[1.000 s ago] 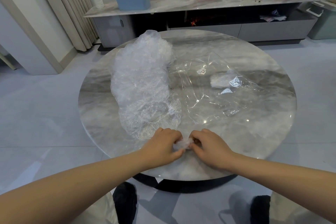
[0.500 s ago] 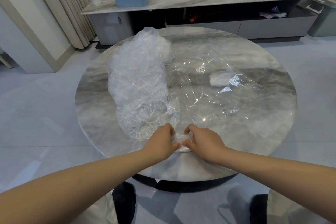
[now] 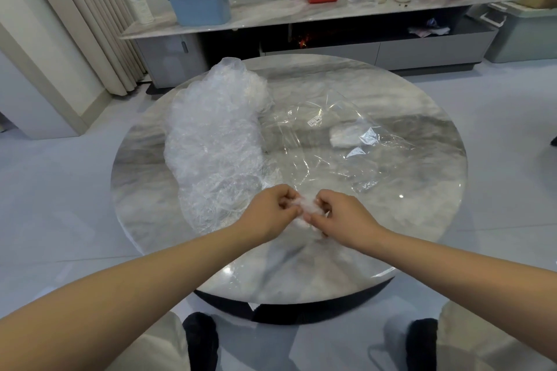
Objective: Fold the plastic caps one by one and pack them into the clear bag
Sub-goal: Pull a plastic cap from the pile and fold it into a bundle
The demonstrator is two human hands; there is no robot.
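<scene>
Head view: cap (image 3: 305,210) between both hands

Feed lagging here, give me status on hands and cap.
Left hand and right hand both pinching one crumpled plastic cap. Clear bag beyond, nothing blocking.

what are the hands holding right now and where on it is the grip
Both the left hand and right hand pinch one small scrunched plastic cap between them, each grip at its own end.

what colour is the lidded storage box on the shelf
Light blue storage box with a white lid, seen in the head view.
</scene>
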